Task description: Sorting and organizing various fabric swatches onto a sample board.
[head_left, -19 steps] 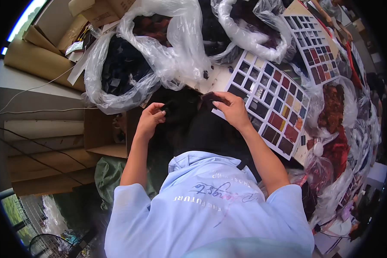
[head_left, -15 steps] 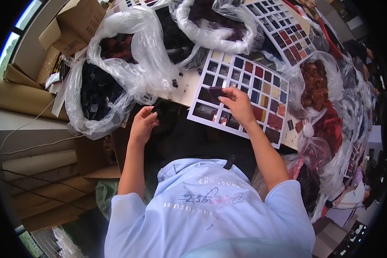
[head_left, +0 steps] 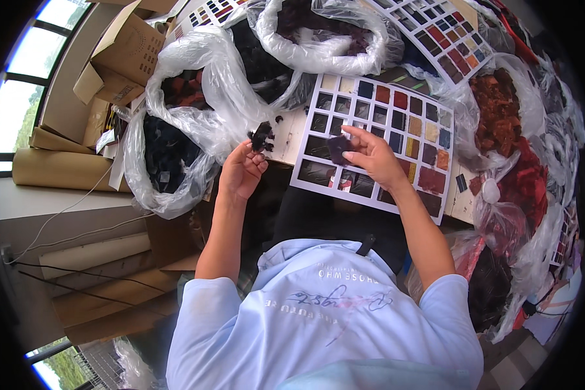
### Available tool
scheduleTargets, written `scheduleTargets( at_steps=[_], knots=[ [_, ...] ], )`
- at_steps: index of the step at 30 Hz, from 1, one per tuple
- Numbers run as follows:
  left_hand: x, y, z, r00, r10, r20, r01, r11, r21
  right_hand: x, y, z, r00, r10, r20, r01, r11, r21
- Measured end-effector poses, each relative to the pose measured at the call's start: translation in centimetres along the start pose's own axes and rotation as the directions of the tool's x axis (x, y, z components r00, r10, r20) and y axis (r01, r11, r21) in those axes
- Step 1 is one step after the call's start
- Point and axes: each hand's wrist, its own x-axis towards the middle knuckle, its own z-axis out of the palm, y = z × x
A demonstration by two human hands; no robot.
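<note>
Pinched in the fingertips of my left hand (head_left: 244, 170) is a clump of small black scraps (head_left: 262, 136), held up beside the plastic bags at the table edge. My right hand (head_left: 375, 156) grips a dark purple swatch (head_left: 337, 149) between thumb and fingers. Under that hand lies a white swatch card (head_left: 370, 203) with rows of squares in black, blue, red, yellow and grey. The purple swatch hides part of the card's dark squares. Whether the swatch touches the card, I cannot tell.
Clear plastic bags of dark pieces (head_left: 164, 149) stand at the left and far side. A second swatch card (head_left: 434, 45) lies at the far right. Bags of rust-brown (head_left: 494, 114) and red pieces (head_left: 523, 185) crowd the right. Cardboard boxes (head_left: 123, 58) stand at far left.
My left hand has risen from below the table edge and moved away from me, bringing the black scraps into view. My right hand has turned the purple swatch so its flat face shows.
</note>
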Motion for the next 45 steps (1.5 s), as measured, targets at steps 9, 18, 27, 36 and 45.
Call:
scheduleTargets(
  at_steps=[9, 18, 27, 36, 45],
  knots=[
    [-6.4, -0.4, -5.0, 0.959, 0.173, -0.225, -0.106, 0.954, 0.281, 3.6, 2.7, 15.7, 0.906, 0.120, 0.407, 0.083, 0.891, -0.446],
    [-13.0, 2.1, -16.1, 0.736, 0.553, -0.391, 0.459, 0.016, 0.888, 2.8, 6.4, 20.8, 0.854, 0.030, 0.520, 0.373, 0.662, -0.650],
    [-10.4, 1.0, -11.2, 0.887, 0.233, -0.399, 0.046, 0.815, 0.577, 2.6, 4.2, 13.2, 0.878, 0.335, 0.343, -0.361, 0.932, 0.012],
    [-0.5, -3.4, -0.1, 0.992, 0.018, -0.126, 0.029, 0.934, 0.357, 0.6, 1.0, -0.5, 0.989, -0.049, -0.140, 0.015, 0.974, -0.228],
    [10.4, -9.2, 11.2, 0.990, -0.063, -0.124, 0.122, 0.820, 0.560, 3.7, -0.6, -11.2, 0.807, -0.587, -0.056, 0.262, 0.443, -0.858]
  ],
)
